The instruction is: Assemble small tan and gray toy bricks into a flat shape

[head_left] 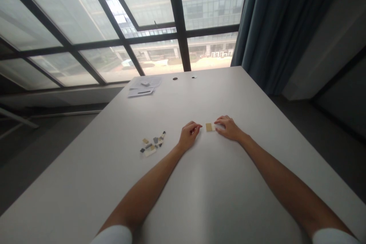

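A small tan studded building-brick plate (208, 127) with a white strip at its right end lies on the white table in front of me. My right hand (228, 128) is at that white end, with thumb and forefinger around its edge. Just left of the plate, my left hand (189, 135) has its thumb and forefinger drawn together in a pinch. Whatever those fingertips hold, if anything, is too small to make out. Farther left lies a loose pile of small building bricks (148, 146) in tan, grey, black and white.
White papers (141, 92) with a small pale object on top rest at the table's far left corner. Two round cable holes (175, 79) sit near the far edge. Beyond the table (228, 95) are large framed windows and a dark blue curtain (274, 26) on the right.
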`<state>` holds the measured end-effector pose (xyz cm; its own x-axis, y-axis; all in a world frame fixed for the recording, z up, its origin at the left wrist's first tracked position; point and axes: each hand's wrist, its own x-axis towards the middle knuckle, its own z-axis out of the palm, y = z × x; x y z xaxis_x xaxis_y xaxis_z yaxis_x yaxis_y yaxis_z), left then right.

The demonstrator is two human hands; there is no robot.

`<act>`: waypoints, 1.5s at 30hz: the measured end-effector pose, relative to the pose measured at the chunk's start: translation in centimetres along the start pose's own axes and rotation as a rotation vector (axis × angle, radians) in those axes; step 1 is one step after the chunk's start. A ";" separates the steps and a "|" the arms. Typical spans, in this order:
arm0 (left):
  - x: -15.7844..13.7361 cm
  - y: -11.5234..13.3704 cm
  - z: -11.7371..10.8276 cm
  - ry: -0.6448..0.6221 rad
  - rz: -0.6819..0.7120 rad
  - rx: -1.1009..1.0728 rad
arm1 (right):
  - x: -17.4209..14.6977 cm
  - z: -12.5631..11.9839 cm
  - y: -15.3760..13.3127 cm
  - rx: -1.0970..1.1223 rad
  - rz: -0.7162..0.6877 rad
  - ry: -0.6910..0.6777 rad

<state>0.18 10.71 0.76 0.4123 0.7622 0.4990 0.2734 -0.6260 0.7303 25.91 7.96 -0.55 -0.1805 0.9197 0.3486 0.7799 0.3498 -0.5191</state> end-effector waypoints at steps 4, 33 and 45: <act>0.0 0.0 0.0 -0.001 0.005 0.000 | 0.1 0.2 -0.8 -0.038 0.058 0.014; 0.2 -0.4 0.8 -0.214 -0.159 0.384 | 0.2 0.9 -1.5 -0.071 0.059 0.040; 0.2 -0.5 0.8 -0.203 -0.157 0.377 | 0.2 0.8 -1.6 -0.053 0.051 0.041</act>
<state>0.81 11.09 0.17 0.4927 0.8282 0.2670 0.6277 -0.5507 0.5502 24.12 7.78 -0.30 -0.1164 0.9277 0.3548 0.8181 0.2921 -0.4953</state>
